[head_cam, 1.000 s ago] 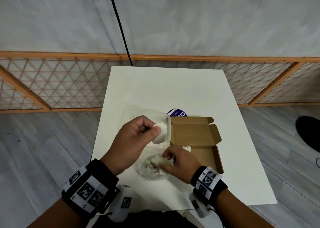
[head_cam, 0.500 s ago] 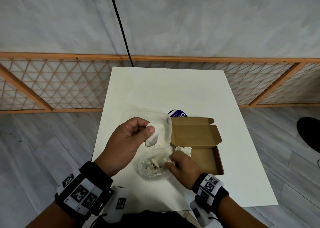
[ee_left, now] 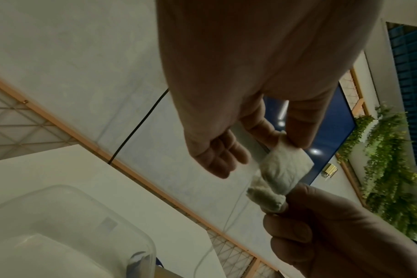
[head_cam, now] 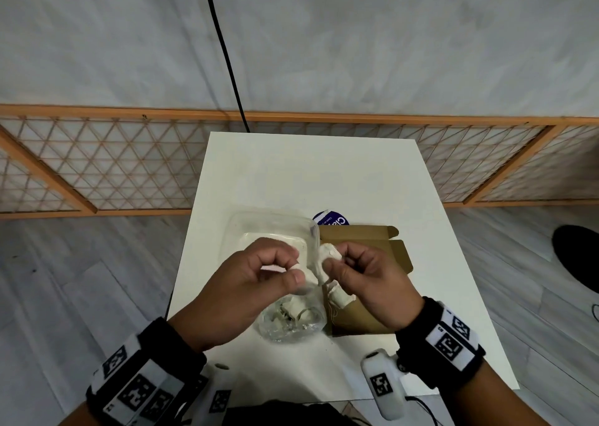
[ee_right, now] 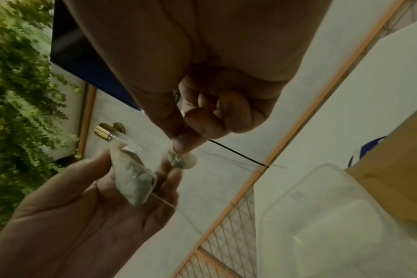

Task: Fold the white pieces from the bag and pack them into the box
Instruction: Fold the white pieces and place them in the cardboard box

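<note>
White piece (head_cam: 311, 280) is held up in the air between both hands, above the gap between bag and box; it looks crumpled and soft, like a small pouch, and a second white piece (head_cam: 328, 254) sits at the right fingers. Left hand (head_cam: 256, 292) grip: thumb and forefinger pinch one piece, other fingers loosely curled. Right hand (head_cam: 369, 283) grip: thumb and fingertip pinch the second piece, remaining fingers curled in. In the right wrist view the two pieces (ee_right: 133, 180) (ee_right: 181, 159) are apart, with a thin thread trailing off them. Clear plastic bag (head_cam: 290, 323) lies crumpled on the white tabletop (head_cam: 311, 172) just under the hands, more pale pieces inside. Open brown cardboard box (head_cam: 363, 315) sits just right of the bag, lid flap (head_cam: 359, 240) folded back; one white piece (head_cam: 340, 299) lies at its left edge. Clear plastic container (head_cam: 275, 234) is behind the hands, touching the box flap. A blue-and-white round item (head_cam: 332, 219) pokes out behind the box.
</note>
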Demonstrator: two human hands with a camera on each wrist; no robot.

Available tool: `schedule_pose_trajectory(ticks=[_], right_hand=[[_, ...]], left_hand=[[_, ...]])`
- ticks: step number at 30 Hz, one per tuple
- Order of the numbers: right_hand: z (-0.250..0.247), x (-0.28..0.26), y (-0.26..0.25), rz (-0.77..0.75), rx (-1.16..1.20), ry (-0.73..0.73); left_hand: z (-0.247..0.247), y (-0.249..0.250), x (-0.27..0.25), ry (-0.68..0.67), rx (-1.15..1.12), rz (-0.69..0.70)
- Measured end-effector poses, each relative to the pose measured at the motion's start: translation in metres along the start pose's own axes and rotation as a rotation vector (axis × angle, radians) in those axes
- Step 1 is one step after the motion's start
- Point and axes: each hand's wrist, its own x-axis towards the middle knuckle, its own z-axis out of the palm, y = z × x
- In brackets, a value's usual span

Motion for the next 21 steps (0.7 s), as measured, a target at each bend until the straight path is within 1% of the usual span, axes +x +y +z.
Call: schedule_pose_trajectory(ticks=[3, 5, 8, 13, 18, 21], right_hand=[[0.005, -0.001, -0.003, -0.035, 0.000, -0.015], [0.009, -0.002, -0.007, -0.056, -0.015, -0.026], [0.013, -0.005, -0.009, -0.081, -0.047, -0.060], [0.015, -0.005, -0.007, -0.047, -0.122, -0.056], [0.017, -0.003, 0.004, -0.032, -0.048, -0.039], [0.017, 0.000, 0.020, 0.003, -0.063, -0.017]], left_hand=[[0.003, 0.001, 0.004, -0.027, 0.045, 0.047], [0.006, 0.001, 0.007, -0.032, 0.035, 0.062], [0.009, -0.001, 0.012, 0.009, -0.020, 0.057], [0.008, -0.005, 0.014, 0.073, -0.043, 0.046], [0.009, -0.009, 0.021, 0.133, -0.054, 0.014], [0.013, -0.012, 0.026, 0.118, -0.044, -0.001]])
